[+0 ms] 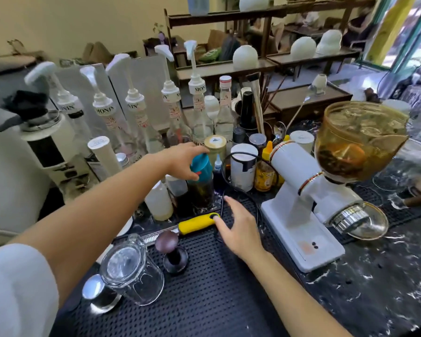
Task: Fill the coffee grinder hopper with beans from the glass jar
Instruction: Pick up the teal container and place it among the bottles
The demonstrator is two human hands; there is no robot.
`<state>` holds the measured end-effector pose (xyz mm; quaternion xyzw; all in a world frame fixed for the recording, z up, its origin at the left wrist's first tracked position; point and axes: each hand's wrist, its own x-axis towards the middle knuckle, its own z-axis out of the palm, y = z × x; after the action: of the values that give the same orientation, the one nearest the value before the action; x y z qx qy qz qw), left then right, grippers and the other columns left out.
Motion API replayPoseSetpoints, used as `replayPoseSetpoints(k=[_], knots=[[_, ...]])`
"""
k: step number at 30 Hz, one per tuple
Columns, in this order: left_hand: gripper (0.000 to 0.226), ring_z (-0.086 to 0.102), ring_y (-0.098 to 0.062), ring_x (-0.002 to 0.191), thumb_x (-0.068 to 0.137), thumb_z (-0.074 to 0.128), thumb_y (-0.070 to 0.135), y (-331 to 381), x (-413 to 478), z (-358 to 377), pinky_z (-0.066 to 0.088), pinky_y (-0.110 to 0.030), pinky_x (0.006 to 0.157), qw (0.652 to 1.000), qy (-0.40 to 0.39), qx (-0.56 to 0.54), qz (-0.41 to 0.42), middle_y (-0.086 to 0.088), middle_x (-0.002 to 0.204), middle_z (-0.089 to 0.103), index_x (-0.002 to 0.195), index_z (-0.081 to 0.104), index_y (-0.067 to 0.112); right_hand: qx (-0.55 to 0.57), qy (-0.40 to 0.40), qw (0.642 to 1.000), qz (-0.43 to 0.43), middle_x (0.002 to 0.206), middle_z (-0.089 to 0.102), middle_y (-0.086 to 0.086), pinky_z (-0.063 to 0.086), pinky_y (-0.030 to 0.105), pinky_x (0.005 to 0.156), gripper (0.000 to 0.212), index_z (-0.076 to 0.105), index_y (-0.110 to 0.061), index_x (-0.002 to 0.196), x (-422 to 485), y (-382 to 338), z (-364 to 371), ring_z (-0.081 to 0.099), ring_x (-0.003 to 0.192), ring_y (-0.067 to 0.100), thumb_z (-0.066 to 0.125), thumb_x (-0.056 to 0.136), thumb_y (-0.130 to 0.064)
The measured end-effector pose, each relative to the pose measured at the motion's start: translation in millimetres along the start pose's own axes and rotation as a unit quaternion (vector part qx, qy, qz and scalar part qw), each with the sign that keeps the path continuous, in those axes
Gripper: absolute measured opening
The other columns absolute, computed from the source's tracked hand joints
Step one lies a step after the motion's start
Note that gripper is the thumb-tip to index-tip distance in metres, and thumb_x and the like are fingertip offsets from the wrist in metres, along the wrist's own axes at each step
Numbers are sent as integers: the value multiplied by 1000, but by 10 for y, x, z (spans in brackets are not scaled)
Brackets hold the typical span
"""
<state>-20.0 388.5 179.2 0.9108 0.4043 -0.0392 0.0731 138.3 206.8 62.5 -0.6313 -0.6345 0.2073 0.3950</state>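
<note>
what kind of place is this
Most likely a cafe's drinks counter: a row of Monin syrup pump bottles, a white coffee grinder with an amber hopper, and a tamper on a rubber bar mat.

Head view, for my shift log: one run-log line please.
left hand: on teal-lidded jar | right hand: open, empty | grinder hopper: few beans

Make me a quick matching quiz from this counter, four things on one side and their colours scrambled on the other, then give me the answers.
Things:
1. Jar lid under the left hand
2. Grinder body
3. Grinder hopper
4. Tool handle by the right hand

Colours:
A. amber
B. yellow
C. teal
D. white

Pairs: 1-C, 2-D, 3-A, 4-B
</note>
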Motion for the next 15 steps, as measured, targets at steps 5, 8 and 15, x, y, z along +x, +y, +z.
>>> replayPoseSetpoints(k=[5,8,15], knots=[[81,47,-30,108,71,72,43,31,88,-51,40,-41,91,1000,-10,24,6,-10,123,48,140,31,28,102,-20,981,163,144,43,6,37,38,102,85,30,-19,142,788,12,440,40,130,24,74,73,-42],[78,47,-28,105,73,70,41,38,108,-49,39,-36,87,999,-20,30,14,-10,121,46,138,31,26,109,-22,979,170,138,50,5,40,38,99,86,36,-19,139,939,101,668,43,127,25,78,68,-41],[57,31,-28,129,96,35,50,231,207,167,26,-41,105,999,42,-27,7,-15,144,35,136,39,9,109,7,981,162,137,52,-2,44,40,96,82,37,-26,138,937,242,832,45,125,23,76,69,-47]])
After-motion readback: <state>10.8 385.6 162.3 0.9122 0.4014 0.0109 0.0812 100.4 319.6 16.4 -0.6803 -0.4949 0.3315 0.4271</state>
